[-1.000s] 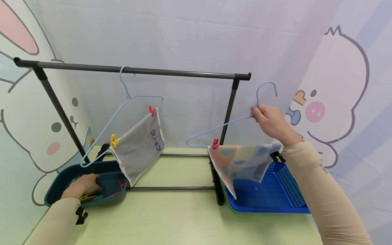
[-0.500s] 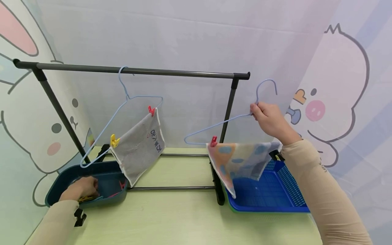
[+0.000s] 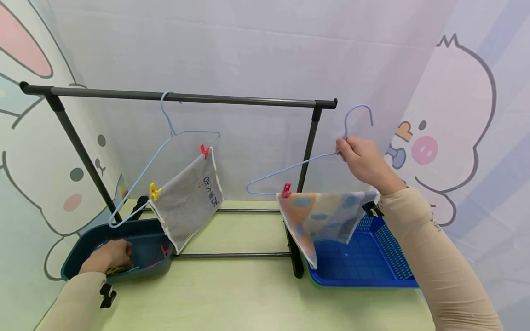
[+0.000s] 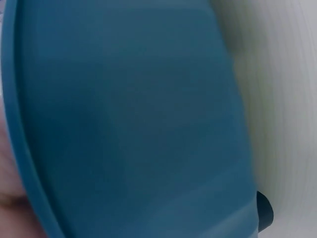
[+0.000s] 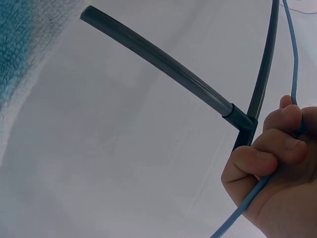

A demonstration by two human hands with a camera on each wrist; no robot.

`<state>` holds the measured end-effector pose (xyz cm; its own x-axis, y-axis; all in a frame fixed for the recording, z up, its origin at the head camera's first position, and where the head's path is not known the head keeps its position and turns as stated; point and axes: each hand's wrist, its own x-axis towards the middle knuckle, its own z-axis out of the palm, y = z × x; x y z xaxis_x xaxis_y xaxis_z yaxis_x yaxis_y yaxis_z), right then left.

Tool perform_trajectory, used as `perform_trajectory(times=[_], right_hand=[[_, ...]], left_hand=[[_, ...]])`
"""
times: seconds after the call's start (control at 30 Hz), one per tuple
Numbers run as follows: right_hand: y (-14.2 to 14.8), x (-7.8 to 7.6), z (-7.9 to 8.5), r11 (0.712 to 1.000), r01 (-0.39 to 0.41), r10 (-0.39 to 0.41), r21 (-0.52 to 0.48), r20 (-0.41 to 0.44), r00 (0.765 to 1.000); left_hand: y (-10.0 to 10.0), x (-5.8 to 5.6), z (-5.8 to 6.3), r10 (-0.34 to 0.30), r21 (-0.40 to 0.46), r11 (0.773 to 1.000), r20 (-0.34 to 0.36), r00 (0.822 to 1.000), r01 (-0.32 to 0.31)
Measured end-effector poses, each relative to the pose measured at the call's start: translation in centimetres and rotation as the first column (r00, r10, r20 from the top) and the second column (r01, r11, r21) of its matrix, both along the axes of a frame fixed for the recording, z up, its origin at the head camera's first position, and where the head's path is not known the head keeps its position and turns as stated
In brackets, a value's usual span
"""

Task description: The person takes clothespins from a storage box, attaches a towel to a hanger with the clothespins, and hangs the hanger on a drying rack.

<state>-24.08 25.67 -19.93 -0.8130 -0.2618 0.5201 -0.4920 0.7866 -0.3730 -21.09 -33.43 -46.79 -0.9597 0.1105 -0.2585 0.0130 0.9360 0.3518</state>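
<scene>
My right hand [image 3: 364, 158] grips a light-blue wire hanger [image 3: 290, 171] at the neck, below its hook. In the right wrist view, fingers [image 5: 252, 161] curl round the blue wire. A patterned towel [image 3: 327, 211] hangs from this hanger by a red clothespin [image 3: 286, 190]; its right end is partly behind my wrist. My left hand [image 3: 108, 255] reaches down into a dark teal basin [image 3: 149, 271], beside yellow clothespins [image 3: 115, 269] and red clothespins [image 3: 164, 250]. Its fingertips are hidden, so whatever they hold cannot be made out. The left wrist view shows mostly the basin's outer wall [image 4: 138, 119].
A black rack [image 3: 248, 99] stands across the table [image 3: 248, 299]. On its bar hangs another blue hanger [image 3: 141, 177] with a grey towel [image 3: 190, 197], pinned by yellow and red clothespins. A blue basket [image 3: 356, 276] stands at the right, under the patterned towel.
My right hand has risen slightly, carrying the hanger and patterned towel a little left. My left hand has lowered slightly in the basin, with its fingers drawn in more.
</scene>
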Motion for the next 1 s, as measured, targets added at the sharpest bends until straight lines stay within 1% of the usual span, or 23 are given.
perform_trajectory(times=[0.17,0.27,0.43,0.53,0.6,0.73,0.87,1.0], right_hand=[[-0.4,0.0,0.3,1.000,-0.006,0.006,0.012,0.005,1.000],[-0.6,0.1,0.5,1.000,-0.003,0.003,0.015,0.006,1.000],[-0.9,0.1,0.7,1.000,-0.003,0.003,0.008,0.005,1.000],[-1.1,0.1,0.9,1.000,-0.006,0.006,-0.002,0.005,1.000],[-1.3,0.1,0.9,1.000,-0.005,0.005,-0.005,0.006,1.000],[-1.6,0.2,0.9,1.000,0.002,-0.002,0.000,0.023,1.000],[-1.9,0.1,1.0,1.000,0.003,-0.003,0.003,0.030,1.000],[-2.1,-0.1,1.0,1.000,-0.006,0.006,0.000,0.013,1.000]], left_hand=[[-0.1,0.1,0.0,0.005,-0.017,1.000,-0.009,1.000,-0.006],[-0.2,-0.1,0.0,0.029,-0.036,0.999,-0.035,0.999,-0.030],[-0.5,-0.4,0.0,0.064,-0.029,0.997,-0.081,0.995,-0.067],[-0.7,-0.5,-0.1,0.075,-0.008,0.997,-0.102,0.992,-0.076],[-0.7,-0.5,-0.2,0.073,0.006,0.997,-0.128,0.989,-0.072],[-0.5,-0.5,-0.4,0.055,0.046,0.998,-0.194,0.980,-0.047],[-0.1,-0.3,-0.3,0.061,0.106,0.994,-0.253,0.966,-0.035],[0.4,0.0,0.2,0.084,0.160,0.986,-0.275,0.958,-0.040]])
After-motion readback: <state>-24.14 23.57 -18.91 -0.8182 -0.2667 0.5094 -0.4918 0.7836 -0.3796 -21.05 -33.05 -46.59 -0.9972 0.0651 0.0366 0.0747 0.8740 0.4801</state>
